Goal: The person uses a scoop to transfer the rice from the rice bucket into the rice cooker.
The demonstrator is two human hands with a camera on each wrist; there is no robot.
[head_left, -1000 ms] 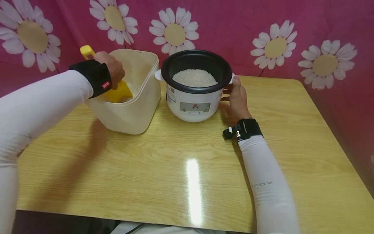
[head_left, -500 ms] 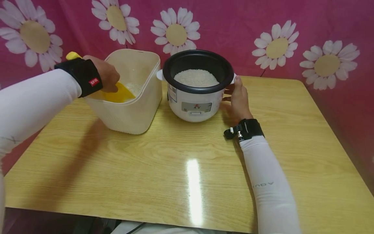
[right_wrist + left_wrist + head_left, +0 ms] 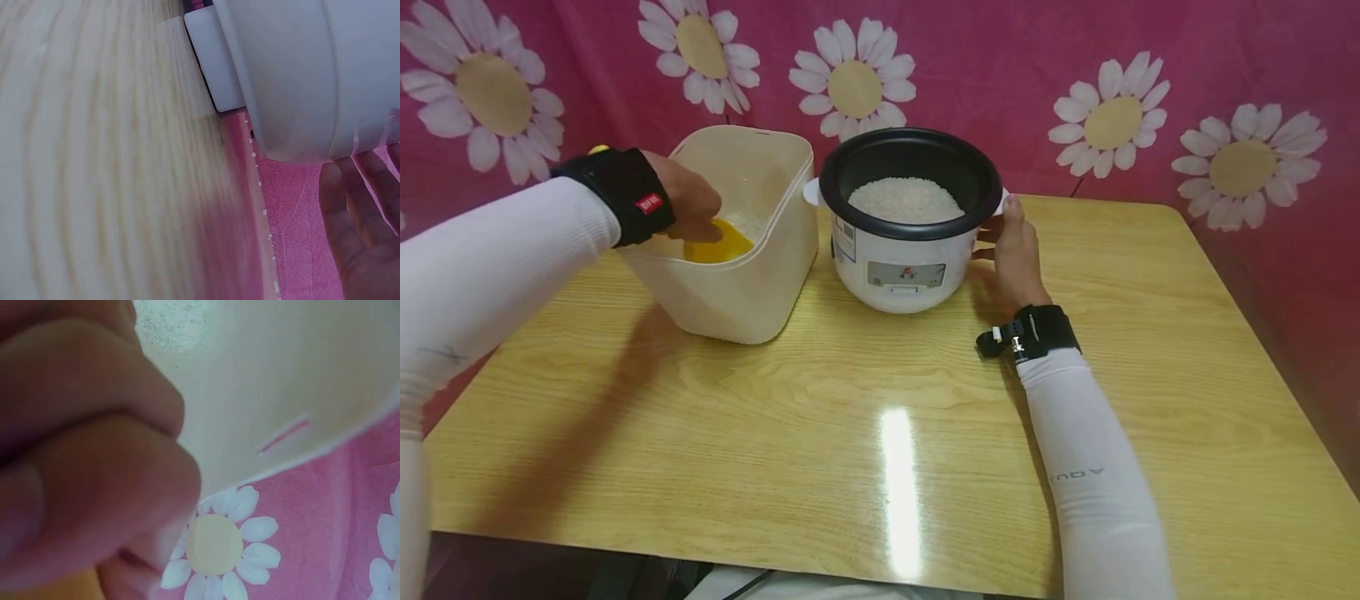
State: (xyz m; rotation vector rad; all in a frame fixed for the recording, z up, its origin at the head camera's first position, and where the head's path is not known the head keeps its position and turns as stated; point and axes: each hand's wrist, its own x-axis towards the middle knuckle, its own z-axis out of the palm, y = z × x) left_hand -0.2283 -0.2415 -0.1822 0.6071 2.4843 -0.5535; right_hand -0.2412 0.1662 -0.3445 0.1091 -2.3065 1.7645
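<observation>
In the head view my left hand (image 3: 688,200) grips a yellow scoop (image 3: 718,243), reaching into a cream plastic bin (image 3: 741,296). Some white rice (image 3: 748,223) shows inside the bin, beyond the scoop. Part of the scoop is hidden by the hand and wrist. Curled fingers (image 3: 94,475) fill the left wrist view. A white rice cooker (image 3: 902,258) with a dark inner pot stands at the middle, a mound of rice (image 3: 904,200) in it. My right hand (image 3: 1017,254) holds its right side, thumb at the white handle and fingertips against the wall below.
Bin and cooker stand side by side at the back of a wooden table (image 3: 820,442). Close behind hangs a pink cloth (image 3: 977,75) with big daisies. The table's front edge is near the person's lap.
My left hand has first drawn left with the scoop, then pushed back right and lower into the bin. The scoop's handle end has sunk behind the wrist. The right hand stays put.
</observation>
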